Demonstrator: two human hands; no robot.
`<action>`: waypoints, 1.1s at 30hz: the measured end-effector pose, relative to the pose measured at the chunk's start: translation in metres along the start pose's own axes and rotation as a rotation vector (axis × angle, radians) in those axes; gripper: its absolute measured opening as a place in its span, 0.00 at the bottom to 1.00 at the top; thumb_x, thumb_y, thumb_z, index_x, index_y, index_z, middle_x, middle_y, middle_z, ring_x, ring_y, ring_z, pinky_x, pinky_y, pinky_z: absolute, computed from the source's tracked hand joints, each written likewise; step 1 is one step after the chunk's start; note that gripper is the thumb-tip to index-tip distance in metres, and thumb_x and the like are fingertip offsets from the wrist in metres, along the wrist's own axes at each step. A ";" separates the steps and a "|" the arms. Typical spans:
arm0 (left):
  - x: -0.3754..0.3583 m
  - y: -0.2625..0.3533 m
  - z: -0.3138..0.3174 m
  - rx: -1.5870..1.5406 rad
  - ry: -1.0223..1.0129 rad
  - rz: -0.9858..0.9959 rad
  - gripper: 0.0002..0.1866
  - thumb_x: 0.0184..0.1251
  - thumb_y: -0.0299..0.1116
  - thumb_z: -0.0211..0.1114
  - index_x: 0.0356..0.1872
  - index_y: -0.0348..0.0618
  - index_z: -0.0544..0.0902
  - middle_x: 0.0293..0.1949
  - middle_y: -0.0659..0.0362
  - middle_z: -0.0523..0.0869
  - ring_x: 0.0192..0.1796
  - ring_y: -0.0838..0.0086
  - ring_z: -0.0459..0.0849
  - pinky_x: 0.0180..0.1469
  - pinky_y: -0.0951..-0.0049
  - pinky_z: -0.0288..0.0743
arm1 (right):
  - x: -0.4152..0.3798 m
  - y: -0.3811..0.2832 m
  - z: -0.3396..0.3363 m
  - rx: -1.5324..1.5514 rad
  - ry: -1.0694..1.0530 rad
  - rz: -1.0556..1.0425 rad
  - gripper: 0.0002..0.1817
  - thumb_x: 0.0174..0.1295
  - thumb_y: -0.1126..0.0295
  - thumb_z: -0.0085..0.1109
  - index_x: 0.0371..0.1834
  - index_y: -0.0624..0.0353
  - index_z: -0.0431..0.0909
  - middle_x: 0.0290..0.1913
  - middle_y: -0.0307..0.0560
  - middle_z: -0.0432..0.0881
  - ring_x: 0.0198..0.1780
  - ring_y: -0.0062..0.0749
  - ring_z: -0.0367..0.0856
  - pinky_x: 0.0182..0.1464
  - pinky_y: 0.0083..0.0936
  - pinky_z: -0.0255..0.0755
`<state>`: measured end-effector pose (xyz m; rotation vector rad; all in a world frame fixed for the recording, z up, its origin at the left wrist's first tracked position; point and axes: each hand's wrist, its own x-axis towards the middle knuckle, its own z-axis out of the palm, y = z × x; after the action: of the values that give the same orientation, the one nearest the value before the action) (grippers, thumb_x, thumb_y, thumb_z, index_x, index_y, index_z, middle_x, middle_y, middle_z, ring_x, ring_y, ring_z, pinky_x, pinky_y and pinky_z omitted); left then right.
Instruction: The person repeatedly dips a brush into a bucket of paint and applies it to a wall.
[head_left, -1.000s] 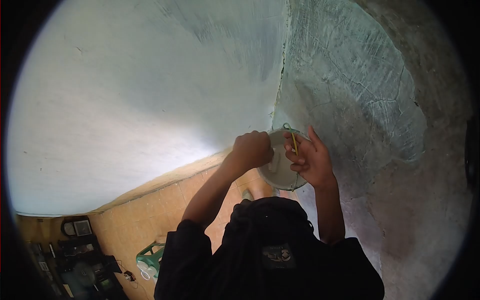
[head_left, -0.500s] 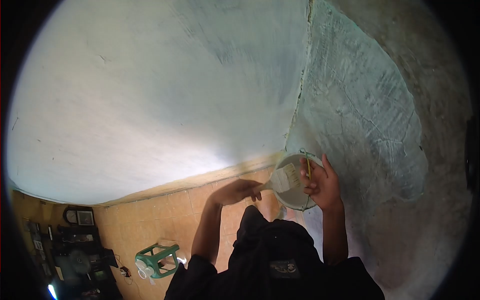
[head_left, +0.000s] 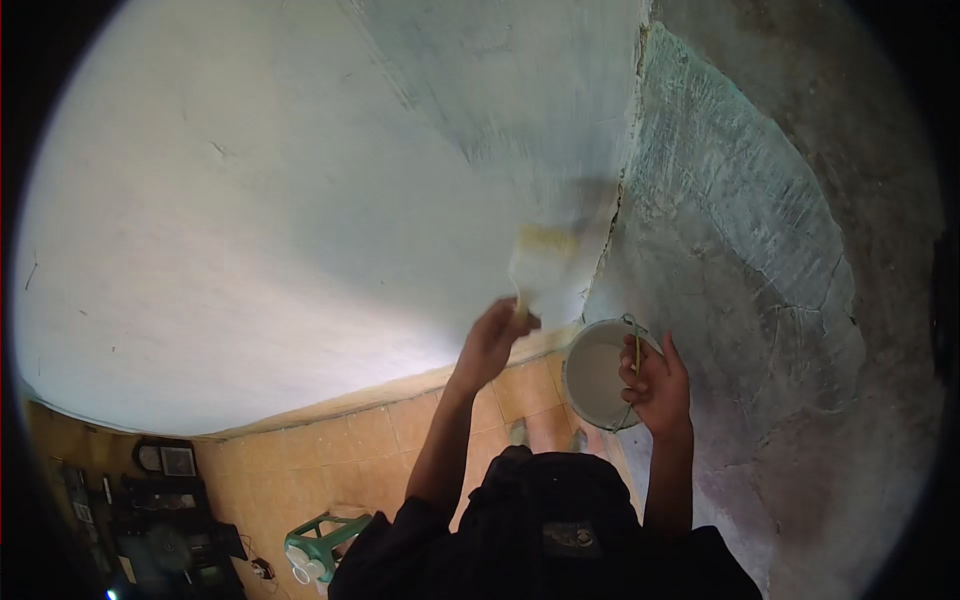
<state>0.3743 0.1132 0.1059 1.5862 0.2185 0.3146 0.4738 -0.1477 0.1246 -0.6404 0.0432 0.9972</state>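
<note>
Cream brush: in the left grip, its wide head just beyond the fingers and blurred; whether the bristles touch the white wall, I cannot tell.
Brush feel: likely light, stiff along the shank, softer at the bristles, perhaps slippery where wet; best held by the shank, away from the head.
Left grip: closed around the shank, with no gap showing.
Bucket: just left of the right grip, mouth turned up; pale inside, liquid or bare bottom I cannot tell.
Bucket feel: probably stiff-walled, heavier than the brush if filled, apt to swing; best carried by the bail.
Right grip: fingers curled around the yellowish bail, thumb raised and apart from it.
White wall: beyond the left grip and out to its left, greyer toward the seam.
Grey wall: beyond the right grip and to its right, cracked and patchy.
Floor: orange tiles, below and left of the left grip.
Stool: green, well apart from the left grip, lower left.
Shelf: dark, loaded, farther left still.
</note>
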 end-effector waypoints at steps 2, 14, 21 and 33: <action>0.024 0.007 0.002 -0.044 0.137 0.102 0.16 0.78 0.31 0.52 0.60 0.33 0.71 0.42 0.54 0.85 0.49 0.71 0.84 0.53 0.70 0.77 | 0.002 0.006 -0.001 -0.014 -0.001 0.003 0.30 0.74 0.41 0.35 0.54 0.58 0.72 0.37 0.38 0.75 0.24 0.17 0.60 0.22 0.13 0.52; 0.026 -0.106 0.056 -0.273 0.301 -0.135 0.20 0.77 0.31 0.53 0.62 0.29 0.64 0.43 0.48 0.86 0.45 0.67 0.87 0.41 0.76 0.81 | -0.002 0.014 -0.015 0.017 0.046 0.027 0.29 0.74 0.41 0.36 0.53 0.57 0.72 0.36 0.38 0.74 0.24 0.17 0.59 0.22 0.13 0.53; 0.033 -0.044 0.036 -0.490 0.240 -0.367 0.17 0.70 0.31 0.56 0.46 0.21 0.77 0.40 0.46 0.85 0.47 0.63 0.86 0.50 0.67 0.82 | -0.004 0.016 -0.028 -0.002 0.081 0.012 0.29 0.75 0.43 0.37 0.54 0.59 0.72 0.36 0.40 0.73 0.23 0.16 0.60 0.21 0.13 0.53; 0.032 0.191 0.040 -0.378 0.325 0.098 0.21 0.73 0.34 0.56 0.54 0.20 0.73 0.45 0.43 0.86 0.43 0.63 0.89 0.46 0.70 0.84 | -0.013 0.021 -0.047 0.003 0.099 0.067 0.29 0.73 0.39 0.37 0.52 0.55 0.73 0.36 0.37 0.76 0.23 0.16 0.61 0.23 0.15 0.54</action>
<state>0.4070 0.0783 0.2973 1.1685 0.3114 0.6523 0.4618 -0.1738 0.0805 -0.6891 0.1538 1.0293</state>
